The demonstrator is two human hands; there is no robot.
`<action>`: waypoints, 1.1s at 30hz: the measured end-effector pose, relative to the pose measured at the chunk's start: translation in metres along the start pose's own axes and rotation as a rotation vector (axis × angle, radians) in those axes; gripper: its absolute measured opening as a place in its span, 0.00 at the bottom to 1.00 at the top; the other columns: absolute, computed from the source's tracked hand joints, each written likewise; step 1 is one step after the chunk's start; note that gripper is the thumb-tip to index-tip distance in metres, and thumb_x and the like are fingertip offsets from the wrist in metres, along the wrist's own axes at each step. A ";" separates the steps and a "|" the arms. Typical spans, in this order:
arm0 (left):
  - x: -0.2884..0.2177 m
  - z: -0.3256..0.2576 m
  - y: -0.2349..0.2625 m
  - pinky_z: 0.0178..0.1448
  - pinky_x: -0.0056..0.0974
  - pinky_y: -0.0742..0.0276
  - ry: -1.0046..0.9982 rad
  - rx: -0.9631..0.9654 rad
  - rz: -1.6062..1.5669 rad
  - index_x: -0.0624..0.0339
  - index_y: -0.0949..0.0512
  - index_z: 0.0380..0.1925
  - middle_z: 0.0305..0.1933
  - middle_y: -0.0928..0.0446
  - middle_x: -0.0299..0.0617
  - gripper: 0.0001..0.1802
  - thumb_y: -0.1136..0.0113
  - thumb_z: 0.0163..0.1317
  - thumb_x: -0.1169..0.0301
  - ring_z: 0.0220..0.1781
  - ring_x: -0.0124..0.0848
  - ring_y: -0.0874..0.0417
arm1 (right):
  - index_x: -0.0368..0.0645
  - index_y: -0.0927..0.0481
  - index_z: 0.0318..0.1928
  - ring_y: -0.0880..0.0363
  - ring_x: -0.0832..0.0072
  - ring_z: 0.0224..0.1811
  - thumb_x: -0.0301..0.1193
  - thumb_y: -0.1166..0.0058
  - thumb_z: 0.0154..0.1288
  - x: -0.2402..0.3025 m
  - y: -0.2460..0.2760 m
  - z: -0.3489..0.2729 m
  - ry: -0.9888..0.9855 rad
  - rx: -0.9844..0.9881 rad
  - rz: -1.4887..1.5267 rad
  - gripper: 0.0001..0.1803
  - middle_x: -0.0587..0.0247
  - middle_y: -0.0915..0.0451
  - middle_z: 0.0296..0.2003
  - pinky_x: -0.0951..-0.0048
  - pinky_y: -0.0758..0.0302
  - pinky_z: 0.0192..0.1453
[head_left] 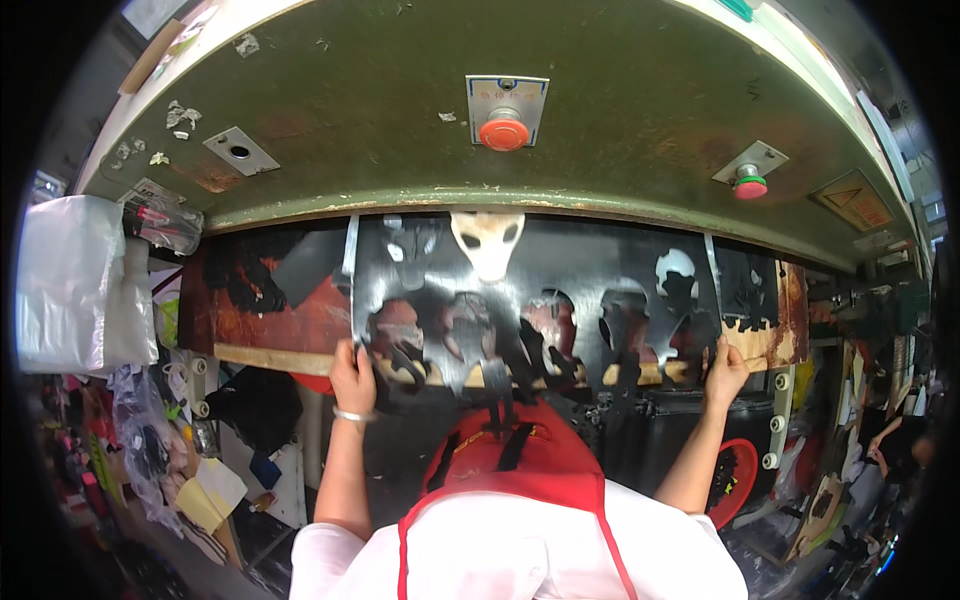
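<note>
A glossy black sheet (580,262) with several ragged cut-out holes lies stretched across the work board (270,335), its near edge hanging in torn tongues. My left hand (352,382) is closed on the sheet's near left corner. At the near right corner, my right hand (726,374) pinches the edge between thumb and fingers. Near the far edge, a pale mask-shaped patch (488,250) with two dark eye spots shows in the sheet. Reddish board shows through other holes. Part of the sheet's far side is hidden beneath the green machine beam (380,120).
A red push button (504,132) and a smaller red-and-green button (750,186) stick out of the beam. Black scraps (250,280) lie on the board's left. Clear plastic bags (70,285) stand at far left. A red basin (738,475) sits low right; another person (890,445) is beyond.
</note>
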State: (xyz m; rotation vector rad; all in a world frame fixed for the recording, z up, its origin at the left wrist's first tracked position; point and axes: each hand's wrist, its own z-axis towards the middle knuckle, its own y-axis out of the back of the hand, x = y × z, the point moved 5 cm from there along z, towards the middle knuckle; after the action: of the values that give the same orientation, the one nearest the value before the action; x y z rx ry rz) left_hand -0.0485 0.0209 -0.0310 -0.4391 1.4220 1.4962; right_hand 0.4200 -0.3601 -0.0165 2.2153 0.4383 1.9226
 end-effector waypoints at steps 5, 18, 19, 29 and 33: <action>-0.005 -0.038 0.026 0.34 0.39 0.27 0.202 0.200 -0.022 0.63 0.28 0.36 0.23 0.20 0.47 0.11 0.57 0.71 0.68 0.28 0.40 0.17 | 0.38 0.28 0.60 0.24 0.73 0.47 0.27 0.40 0.63 0.091 -0.064 -0.042 0.391 -0.008 -0.188 0.25 0.56 0.23 0.49 0.75 0.26 0.52; -0.019 -0.146 0.062 0.32 0.46 0.29 0.193 0.237 0.222 0.58 0.20 0.28 0.18 0.24 0.40 0.16 0.54 0.70 0.64 0.24 0.44 0.21 | 0.45 0.46 0.72 0.38 0.51 0.67 0.27 0.28 0.34 0.095 -0.196 -0.245 0.501 0.747 -0.210 0.60 0.38 0.37 0.62 0.60 0.39 0.70; -0.019 -0.150 0.067 0.33 0.47 0.30 0.122 0.248 0.235 0.58 0.21 0.28 0.19 0.24 0.40 0.16 0.54 0.69 0.64 0.25 0.44 0.22 | 0.44 0.47 0.72 0.33 0.54 0.64 0.27 0.28 0.35 0.097 -0.185 -0.239 0.293 0.827 0.099 0.60 0.40 0.33 0.60 0.63 0.37 0.69; -0.003 -0.155 0.093 0.33 0.42 0.29 0.259 0.463 0.032 0.64 0.22 0.25 0.19 0.25 0.45 0.17 0.52 0.66 0.65 0.25 0.41 0.22 | 0.40 0.44 0.68 0.31 0.61 0.62 0.23 0.31 0.34 0.099 -0.105 -0.204 0.455 0.642 0.062 0.55 0.51 0.33 0.59 0.66 0.34 0.66; -0.031 -0.084 0.120 0.26 0.28 0.36 0.228 0.068 -0.039 0.67 0.24 0.25 0.18 0.29 0.36 0.13 0.48 0.68 0.71 0.21 0.21 0.31 | 0.41 0.43 0.69 0.40 0.51 0.66 0.25 0.29 0.33 0.083 -0.128 -0.214 0.643 0.544 -0.303 0.57 0.43 0.40 0.63 0.56 0.40 0.70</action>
State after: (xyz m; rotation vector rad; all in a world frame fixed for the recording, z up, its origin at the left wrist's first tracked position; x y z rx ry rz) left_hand -0.1632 -0.0460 0.0387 -0.6068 1.6270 1.3956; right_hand 0.2050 -0.2246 0.0518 1.5489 1.4414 2.5031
